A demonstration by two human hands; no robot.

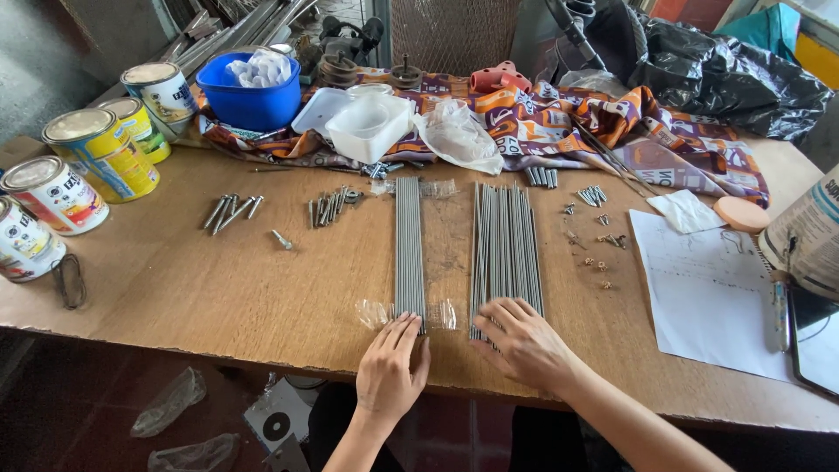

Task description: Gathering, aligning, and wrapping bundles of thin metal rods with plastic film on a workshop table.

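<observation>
Two groups of long thin steel rods lie lengthwise on a brown wooden table. The left group is a tight bundle lying on clear plastic. The right group is wider and looser. My left hand lies flat at the table's near edge, its fingertips touching the near end of the left bundle. My right hand rests with fingers spread over the near ends of the right group. Neither hand grips anything.
Paint cans stand at the left. A blue bowl, a white plastic box and patterned cloth line the back. Bolts and screws lie loose. Paper sheet, pen and black bags are at the right.
</observation>
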